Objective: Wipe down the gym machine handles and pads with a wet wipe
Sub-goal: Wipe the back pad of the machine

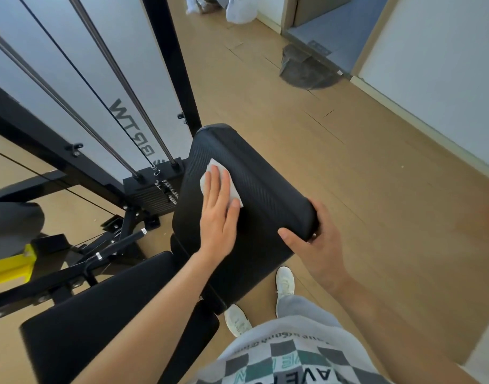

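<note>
Room with pale wood-look floor (362, 176) and white walls. Nearest item: a person's checked shirt (279, 361), with grey trousers and two white shoes (284, 281) planted on the floor below it. Next, lower left: a black seat pad (99, 314) on the machine, lying level. Beyond it, centre: a black ribbed back pad (265, 189), tilted, its upper end rounded. Left grip (218, 214): released, fingers straight and together, palm down, pressing a white wet wipe (233, 188) flat on the left half of the back pad's face; the wipe shows around the fingertips and beside the thumb. Right grip (318, 245): grasping the back pad's near right corner, thumb on the face, fingers curled under the edge. Left of the pads: a black bar handle (121, 242) with chrome collars, and a yellow part (10, 267) at the frame's edge. Behind the back pad: a black weight stack (152, 195), two steel guide rods (121, 79) rising from it, and a thin black cable (99, 101) between them, before a white lettered panel. A black upright (176, 65) stands just beside the pad's upper end. Farthest: a dark mat (307, 70) at a doorway and white bags (240, 9) by the wall.
</note>
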Demonstrator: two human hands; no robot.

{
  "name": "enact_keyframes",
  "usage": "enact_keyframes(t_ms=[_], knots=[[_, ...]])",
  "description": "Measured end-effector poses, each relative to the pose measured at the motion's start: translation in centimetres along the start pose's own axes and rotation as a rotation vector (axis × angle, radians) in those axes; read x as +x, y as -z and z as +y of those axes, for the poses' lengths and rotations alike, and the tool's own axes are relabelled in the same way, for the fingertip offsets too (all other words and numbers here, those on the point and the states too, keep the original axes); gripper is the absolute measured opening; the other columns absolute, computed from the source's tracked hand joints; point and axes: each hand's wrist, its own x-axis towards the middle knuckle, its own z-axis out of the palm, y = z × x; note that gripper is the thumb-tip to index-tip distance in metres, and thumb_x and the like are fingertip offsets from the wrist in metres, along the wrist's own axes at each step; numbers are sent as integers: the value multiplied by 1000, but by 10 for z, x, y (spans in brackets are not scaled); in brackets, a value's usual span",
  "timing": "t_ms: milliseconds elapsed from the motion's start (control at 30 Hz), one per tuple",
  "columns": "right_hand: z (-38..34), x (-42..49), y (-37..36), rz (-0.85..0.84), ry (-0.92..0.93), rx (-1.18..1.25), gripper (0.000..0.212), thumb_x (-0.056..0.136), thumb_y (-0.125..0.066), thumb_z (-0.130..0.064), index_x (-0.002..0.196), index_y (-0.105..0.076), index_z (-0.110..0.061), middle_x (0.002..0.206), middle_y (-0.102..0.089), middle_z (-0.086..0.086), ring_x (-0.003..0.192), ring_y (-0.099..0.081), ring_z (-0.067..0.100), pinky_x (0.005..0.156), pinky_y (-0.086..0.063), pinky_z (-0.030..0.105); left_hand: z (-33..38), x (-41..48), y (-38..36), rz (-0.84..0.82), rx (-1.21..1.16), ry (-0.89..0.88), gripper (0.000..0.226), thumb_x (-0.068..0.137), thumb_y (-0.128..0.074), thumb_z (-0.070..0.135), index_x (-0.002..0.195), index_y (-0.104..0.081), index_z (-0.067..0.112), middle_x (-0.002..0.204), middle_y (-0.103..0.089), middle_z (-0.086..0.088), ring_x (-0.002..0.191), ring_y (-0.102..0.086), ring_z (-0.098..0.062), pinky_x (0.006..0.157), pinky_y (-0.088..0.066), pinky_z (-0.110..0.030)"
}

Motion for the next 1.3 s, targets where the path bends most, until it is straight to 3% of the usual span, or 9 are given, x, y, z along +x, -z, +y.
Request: enact_keyframes(t_ms=[267, 333, 467, 600, 767, 933, 1000, 1167, 1300], knots=[[0, 0, 0, -12, 3, 53, 62, 78, -87, -13, 128, -53, -27, 119, -61, -13, 106, -58, -4, 79, -47, 7, 11, 23, 4, 98, -105, 89, 59, 110, -38, 28, 164, -16, 18, 173, -5, 4, 159, 2, -11, 120, 2, -9], [-1, 0, -1, -9, 10, 48, 63, 79, -87, -13, 128, -52, -28, 118, -59, -19, 106, -57, -5, 79, -46, 6, 22, 11, -1, 93, -119, 103, 61, 108, -39, 30, 164, -17, 20, 172, -6, 5, 159, 1, -12, 119, 1, -7], [0, -1, -2, 2, 21, 46, 62, 78, -87, -14, 126, -51, -31, 110, -56, -35, 107, -57, -5, 81, -47, 8, 35, -32, -16, 46, -68, 11, 61, 107, -40, 35, 163, -20, 19, 173, -8, 2, 159, -2, -20, 125, -3, -19], [1, -1, -2, -10, 16, 74, 62, 80, -86, -17, 131, -52, -25, 120, -59, -19, 112, -58, 2, 82, -49, 11, 30, -57, -23, 9, -4, -84, 58, 108, -41, 36, 161, -25, 18, 172, -13, -4, 159, -7, -26, 127, -13, -39], [4, -7, -3, 9, -14, 103, 72, 83, -84, -23, 145, -47, -27, 135, -56, -14, 124, -56, 6, 91, -55, 20, 22, -16, -4, 20, -37, -87, 59, 106, -47, 34, 160, -27, 24, 172, -10, -1, 159, -4, -24, 123, -10, -23], [5, -26, -2, 34, -1, 69, 76, 86, -81, -18, 142, -40, -50, 134, -48, -41, 127, -53, -2, 95, -53, 16, 18, 31, 16, 53, -94, -36, 58, 105, -48, 37, 159, -30, 31, 172, -12, 3, 159, -2, -19, 124, -7, -34], [6, -30, 0, 40, 17, 51, 76, 87, -80, -16, 140, -40, -53, 132, -47, -44, 127, -54, 1, 94, -52, 15, 18, 41, 18, 85, -104, -10, 57, 103, -48, 37, 158, -32, 34, 171, -15, 5, 159, -4, -18, 123, -7, -32], [6, -30, 1, 49, 29, 41, 73, 86, -80, -17, 138, -42, -52, 141, -51, -25, 125, -57, 9, 95, -55, 21, 31, 22, 6, 139, -121, -19, 55, 103, -49, 33, 157, -35, 29, 170, -20, 2, 159, -9, -20, 119, -7, -14], [11, -30, 2, 43, 22, 71, 75, 84, -82, -15, 141, -45, -47, 137, -55, -23, 120, -61, 14, 91, -57, 24, 28, -30, -14, 98, -80, -107, 55, 105, -50, 31, 157, -38, 20, 170, -20, -5, 158, -13, -28, 121, -11, -11]])
